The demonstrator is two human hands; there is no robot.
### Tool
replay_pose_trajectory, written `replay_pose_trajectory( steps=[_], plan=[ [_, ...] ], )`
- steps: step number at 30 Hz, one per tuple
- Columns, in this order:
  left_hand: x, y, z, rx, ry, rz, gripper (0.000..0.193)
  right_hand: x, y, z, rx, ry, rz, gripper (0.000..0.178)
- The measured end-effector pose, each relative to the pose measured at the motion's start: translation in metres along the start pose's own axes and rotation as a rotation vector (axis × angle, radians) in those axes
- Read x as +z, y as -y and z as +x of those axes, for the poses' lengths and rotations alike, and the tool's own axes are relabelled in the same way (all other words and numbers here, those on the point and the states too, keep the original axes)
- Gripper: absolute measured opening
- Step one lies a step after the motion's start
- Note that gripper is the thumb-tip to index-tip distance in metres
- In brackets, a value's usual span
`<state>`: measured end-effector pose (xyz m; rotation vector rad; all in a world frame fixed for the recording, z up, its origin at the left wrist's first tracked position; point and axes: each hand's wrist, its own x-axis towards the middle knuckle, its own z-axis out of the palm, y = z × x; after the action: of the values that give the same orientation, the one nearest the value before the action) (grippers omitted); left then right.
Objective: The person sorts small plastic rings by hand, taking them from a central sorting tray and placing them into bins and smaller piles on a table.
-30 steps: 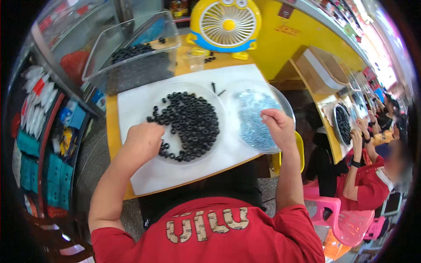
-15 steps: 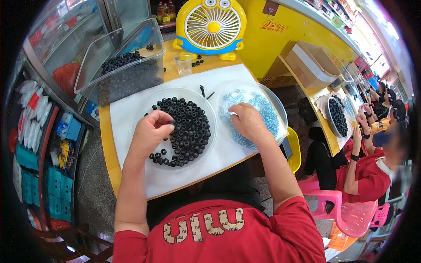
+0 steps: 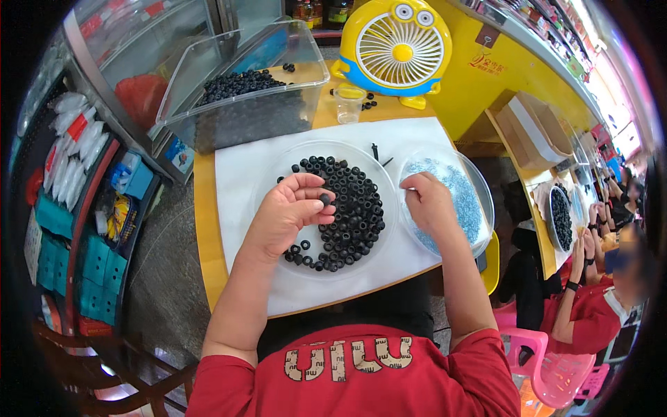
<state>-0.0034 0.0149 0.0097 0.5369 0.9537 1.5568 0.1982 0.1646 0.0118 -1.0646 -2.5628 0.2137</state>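
Observation:
My left hand [image 3: 290, 217] is over the left side of a round transparent dish [image 3: 283, 154] full of black beads [image 3: 351, 215]. Thumb and fingers pinch one black bead [image 3: 325, 199]. At the left rim of a second round dish [image 3: 488, 201], which holds tiny pale blue beads [image 3: 455, 187], is my right hand [image 3: 432, 208]. Its fingertips are pressed together; whatever may be between them is too small to make out. A few loose black beads lie in a gap at the lower left of the first dish.
A transparent bin [image 3: 260, 118] of black beads stands back left. Behind the dishes are a small cup [image 3: 349, 108], a yellow fan [image 3: 403, 54] and a thin black item [image 3: 376, 151] on white paper [image 3: 240, 181]. At right, another person in red [image 3: 587, 320] sits by another table.
My right hand has shifted left from above the blue beads to their dish's rim. My left hand has turned, so its black bead now shows. The whole view has swung.

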Motion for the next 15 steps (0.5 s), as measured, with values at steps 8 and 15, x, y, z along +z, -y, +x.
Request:
replay_pose_trajectory(
  steps=[8,15],
  plan=[
    [0.003,0.011,-0.005,0.181,-0.075,0.4,0.023,0.002,0.08,0.0,0.035,0.294,0.928,0.011],
    [0.005,0.012,-0.007,0.181,-0.061,0.512,0.025,0.012,0.081,-0.004,-0.006,0.205,0.804,0.01]
  ],
)
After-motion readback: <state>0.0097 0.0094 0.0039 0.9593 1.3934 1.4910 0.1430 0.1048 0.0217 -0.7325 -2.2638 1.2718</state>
